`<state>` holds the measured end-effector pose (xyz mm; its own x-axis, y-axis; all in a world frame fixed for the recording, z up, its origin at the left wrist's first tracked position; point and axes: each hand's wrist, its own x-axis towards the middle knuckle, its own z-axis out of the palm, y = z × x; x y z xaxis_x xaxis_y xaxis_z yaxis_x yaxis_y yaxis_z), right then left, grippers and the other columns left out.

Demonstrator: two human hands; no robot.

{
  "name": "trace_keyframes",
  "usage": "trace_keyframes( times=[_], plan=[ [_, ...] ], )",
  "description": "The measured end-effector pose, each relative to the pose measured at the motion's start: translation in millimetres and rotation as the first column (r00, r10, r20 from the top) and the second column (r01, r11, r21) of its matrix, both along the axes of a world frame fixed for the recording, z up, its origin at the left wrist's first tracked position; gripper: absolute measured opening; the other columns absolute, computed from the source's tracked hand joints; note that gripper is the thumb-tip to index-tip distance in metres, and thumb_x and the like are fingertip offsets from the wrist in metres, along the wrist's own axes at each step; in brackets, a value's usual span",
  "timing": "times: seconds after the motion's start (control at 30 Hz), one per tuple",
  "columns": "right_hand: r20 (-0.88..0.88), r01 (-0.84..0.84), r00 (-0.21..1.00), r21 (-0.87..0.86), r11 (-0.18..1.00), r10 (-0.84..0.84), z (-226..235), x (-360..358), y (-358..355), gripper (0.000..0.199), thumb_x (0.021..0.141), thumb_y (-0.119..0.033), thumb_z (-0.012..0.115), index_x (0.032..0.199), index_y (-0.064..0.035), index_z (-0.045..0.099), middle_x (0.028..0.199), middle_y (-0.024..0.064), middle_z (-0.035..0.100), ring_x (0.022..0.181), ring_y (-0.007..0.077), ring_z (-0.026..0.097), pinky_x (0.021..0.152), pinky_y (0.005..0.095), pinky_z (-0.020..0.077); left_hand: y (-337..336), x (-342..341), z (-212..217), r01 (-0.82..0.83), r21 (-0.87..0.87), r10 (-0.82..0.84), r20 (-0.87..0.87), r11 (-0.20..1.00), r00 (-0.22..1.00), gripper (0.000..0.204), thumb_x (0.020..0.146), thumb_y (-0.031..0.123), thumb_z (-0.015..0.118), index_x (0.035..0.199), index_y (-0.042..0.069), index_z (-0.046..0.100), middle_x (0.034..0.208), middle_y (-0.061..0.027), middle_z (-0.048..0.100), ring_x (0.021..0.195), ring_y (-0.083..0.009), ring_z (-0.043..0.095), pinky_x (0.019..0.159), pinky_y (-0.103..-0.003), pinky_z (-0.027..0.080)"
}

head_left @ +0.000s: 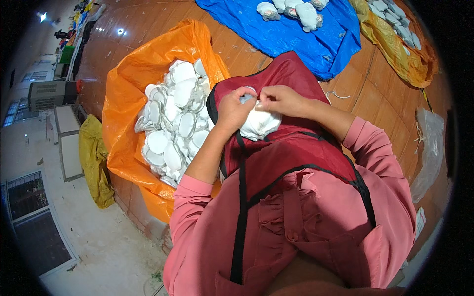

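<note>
A white stuffed fabric piece (260,124) with a greyish edge rests on the dark red apron (291,74) over my lap. My left hand (234,109) is closed round its far left side, with a bit of pale grey cloth showing between thumb and fingers. From the right, my right hand (283,101) pinches at the far edge of the same piece, its fingertips close to my left thumb. Whatever small thing lies between those fingertips is too small to make out. To the left, an orange sack (129,101) holds a heap of white padded pieces (173,157).
A blue sheet (296,42) on the tiled floor (382,101) bears several stuffed pieces. Beyond it on the right lies a yellow-orange sack (390,61) with more. A clear plastic bag (428,148) lies far right, a yellow sack (95,160) by the left wall.
</note>
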<state>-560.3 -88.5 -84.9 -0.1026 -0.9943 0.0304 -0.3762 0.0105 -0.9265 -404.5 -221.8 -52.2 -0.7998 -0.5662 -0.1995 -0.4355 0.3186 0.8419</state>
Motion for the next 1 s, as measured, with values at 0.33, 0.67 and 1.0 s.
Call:
trace_keyframes(
  times=[0.33,0.67,1.0],
  plan=[
    [-0.499,-0.161,0.818,0.279,0.947,0.286,41,38,-41,0.054,0.09,-0.054,0.056,0.091,-0.0009,0.066,0.082,0.0195,0.068,0.081,0.0379,0.067,0.07,0.0485,0.0502,-30,20,-7,-0.192,-0.056,0.192,-0.01,0.98,0.981,0.015,0.077,0.015,0.07,0.091,0.007,0.071,0.079,-0.0079,0.068,0.07,-0.0155,0.062,0.068,-0.03,0.049],
    [-0.264,-0.295,0.914,0.091,0.951,0.308,1,48,-62,0.036,0.093,-0.039,0.056,0.08,-0.0063,0.062,0.076,0.019,0.063,0.075,0.0395,0.062,0.066,0.0515,0.0441,-40,46,-30,-0.357,0.596,0.495,-0.08,0.72,0.865,0.016,0.081,-0.004,0.067,0.095,0.002,0.063,0.088,-0.0074,0.066,0.077,-0.0154,0.063,0.066,-0.027,0.052],
    [-0.222,-0.279,0.931,0.076,0.957,0.29,-14,48,-60,0.034,0.092,-0.036,0.058,0.077,-0.0056,0.06,0.075,0.0191,0.062,0.073,0.0401,0.061,0.065,0.0517,0.0428,-46,53,-67,-0.331,0.79,0.616,-0.074,0.516,0.784,0.022,0.078,-0.01,0.063,0.097,0.0,0.061,0.088,-0.0118,0.066,0.074,-0.021,0.066,0.066,-0.032,0.056]
  ],
)
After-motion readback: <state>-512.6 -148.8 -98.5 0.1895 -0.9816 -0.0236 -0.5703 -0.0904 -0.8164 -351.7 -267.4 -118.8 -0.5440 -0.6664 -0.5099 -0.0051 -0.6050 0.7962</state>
